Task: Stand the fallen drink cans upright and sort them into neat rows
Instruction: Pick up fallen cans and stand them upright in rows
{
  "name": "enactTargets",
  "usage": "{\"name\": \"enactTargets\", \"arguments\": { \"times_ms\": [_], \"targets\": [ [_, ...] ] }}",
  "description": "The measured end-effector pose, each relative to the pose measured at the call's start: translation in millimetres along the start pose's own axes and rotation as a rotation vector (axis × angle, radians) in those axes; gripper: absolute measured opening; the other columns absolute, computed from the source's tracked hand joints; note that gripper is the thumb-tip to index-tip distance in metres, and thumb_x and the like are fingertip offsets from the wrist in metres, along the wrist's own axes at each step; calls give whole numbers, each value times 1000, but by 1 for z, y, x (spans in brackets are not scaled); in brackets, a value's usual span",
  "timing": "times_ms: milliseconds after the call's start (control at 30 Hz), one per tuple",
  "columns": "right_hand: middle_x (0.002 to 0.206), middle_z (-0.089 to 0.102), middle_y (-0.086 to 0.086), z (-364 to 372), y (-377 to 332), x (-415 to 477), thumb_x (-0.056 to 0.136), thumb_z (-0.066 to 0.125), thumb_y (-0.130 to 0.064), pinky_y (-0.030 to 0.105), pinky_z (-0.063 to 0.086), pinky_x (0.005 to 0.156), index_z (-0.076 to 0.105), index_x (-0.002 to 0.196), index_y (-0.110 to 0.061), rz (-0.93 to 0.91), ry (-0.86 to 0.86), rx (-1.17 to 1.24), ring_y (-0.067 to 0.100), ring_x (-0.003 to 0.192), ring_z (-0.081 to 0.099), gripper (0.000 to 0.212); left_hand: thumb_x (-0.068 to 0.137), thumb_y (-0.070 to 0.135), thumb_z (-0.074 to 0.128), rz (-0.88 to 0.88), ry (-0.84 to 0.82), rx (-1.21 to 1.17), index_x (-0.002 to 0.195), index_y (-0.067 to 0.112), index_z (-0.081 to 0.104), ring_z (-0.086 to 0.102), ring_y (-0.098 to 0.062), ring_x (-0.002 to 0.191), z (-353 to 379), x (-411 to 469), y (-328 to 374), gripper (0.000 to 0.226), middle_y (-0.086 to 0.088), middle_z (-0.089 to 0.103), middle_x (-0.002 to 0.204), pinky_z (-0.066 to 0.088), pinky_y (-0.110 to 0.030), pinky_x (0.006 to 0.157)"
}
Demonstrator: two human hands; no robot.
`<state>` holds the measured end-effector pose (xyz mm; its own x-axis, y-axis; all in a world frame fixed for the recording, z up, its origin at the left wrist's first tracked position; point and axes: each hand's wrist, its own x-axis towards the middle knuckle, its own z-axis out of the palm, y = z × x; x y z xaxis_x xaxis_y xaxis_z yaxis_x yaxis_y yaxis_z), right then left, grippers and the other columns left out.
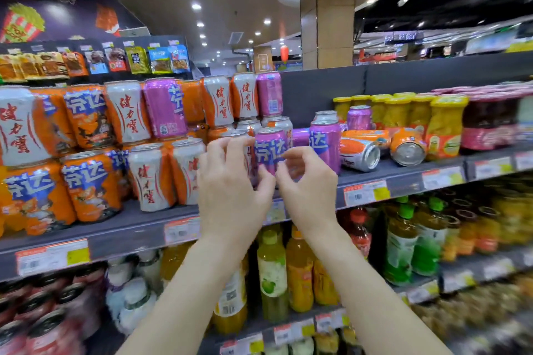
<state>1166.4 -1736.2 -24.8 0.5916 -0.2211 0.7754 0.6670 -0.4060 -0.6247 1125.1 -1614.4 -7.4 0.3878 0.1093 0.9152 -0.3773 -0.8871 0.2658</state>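
The left hand (230, 190) and right hand (310, 187) hold an upright purple can (269, 147) between curled fingers on the shelf (403, 174). At its 3 o'clock, an orange-and-white can (359, 154) and an orange can (408, 147) lie on their sides.

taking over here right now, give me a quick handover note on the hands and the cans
Left grip: fingers curled at the left side of the front purple can, thumb on its lower front; whether it holds firmly is unclear.
Right grip: curled at the same can's right side; hold also unclear.
Done: that can stands upright near the front of the shelf, with a second purple can upright to its right.
Left: one orange can and another orange can lie on their sides further right, with at least one more lying behind. Stand them up and line them into rows.
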Motion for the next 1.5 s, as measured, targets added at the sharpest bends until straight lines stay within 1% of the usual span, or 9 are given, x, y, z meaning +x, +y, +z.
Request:
{"name": "enactTargets", "arguments": {
  "times_ms": [100, 200, 267, 400, 533, 667, 1067, 1233, 1500],
  "targets": [
    [87, 67, -5, -56, 39, 32, 85, 70, -13, 7, 42, 68, 63, 97, -21, 54, 126, -99, 0, 73, 61, 15, 84, 32, 61, -62, -142, -152, 116, 18, 65, 59, -23, 99, 43, -5, 40, 35, -2, 62, 108, 51, -41, 89],
    [94, 68, 3, -99, 80, 72, 81, 71, -13, 26, 52, 77, 63, 101, -17, 103, 145, -209, 16, 79, 64, 22, 84, 32, 62, -127, -254, -229, 112, 21, 66, 63, -21, 101, 84, -10, 74, 30, 1, 63, 106, 52, -45, 92],
    [100, 70, 7, -117, 102, 100, 79, 72, -18, 40, 52, 85, 66, 108, -13, 129, 30, -309, 25, 90, 66, 30, 85, 35, 62, -182, -268, -195, 114, 23, 64, 63, -22, 102, 109, -8, 93, 31, 1, 62, 108, 52, -45, 92],
    [105, 72, 5, -128, 115, 146, 81, 75, -38, 32, 45, 81, 70, 109, -12, 169, -346, -446, 26, 102, 65, 38, 89, 43, 68, -405, -165, 46, 137, 18, 49, 58, -34, 114, 143, 7, 119, 58, -9, 57, 125, 46, -47, 94],
    [69, 62, 3, -124, 111, 164, 82, 69, -58, 33, 41, 56, 61, 71, -10, 146, -685, -517, 23, 73, 59, 51, 87, 48, 74, -577, -191, 143, 155, 12, 24, 53, -40, 125, 171, 16, 123, 92, -18, 52, 140, 44, -50, 101],
    [70, 52, 1, -115, 115, 164, 84, 64, -61, 29, 32, 49, 48, 69, -16, 138, -849, -568, 19, 69, 53, 51, 90, 43, 73, -595, -186, 216, 155, 14, 23, 55, -36, 126, 179, 16, 120, 87, -14, 56, 140, 45, -49, 100],
    [107, 66, 6, -87, 136, 142, 92, 66, -42, 45, 55, 88, 57, 107, -14, 386, -625, 11, 25, 98, 64, 33, 87, 36, 80, -589, -86, 384, 152, 14, 28, 57, -30, 122, 163, 15, 117, 86, -13, 49, 137, 54, -39, 94],
    [123, 66, 5, -88, 138, 144, 91, 70, -40, 43, 58, 89, 53, 136, -16, 582, -531, 355, 22, 107, 66, 54, 91, 34, 70, -376, 117, 340, 121, 13, 55, 57, -28, 100, 159, 13, 132, 40, -10, 57, 113, 55, -42, 83],
    [114, 67, 2, -102, 144, 141, 85, 78, -20, 40, 58, 93, 51, 129, -20, 541, -566, 488, 19, 103, 70, 52, 106, 45, 44, -613, -269, -105, 122, 18, 62, 65, -26, 110, 175, 26, 137, 36, -3, 72, 115, 52, -43, 94]
  ]
}}
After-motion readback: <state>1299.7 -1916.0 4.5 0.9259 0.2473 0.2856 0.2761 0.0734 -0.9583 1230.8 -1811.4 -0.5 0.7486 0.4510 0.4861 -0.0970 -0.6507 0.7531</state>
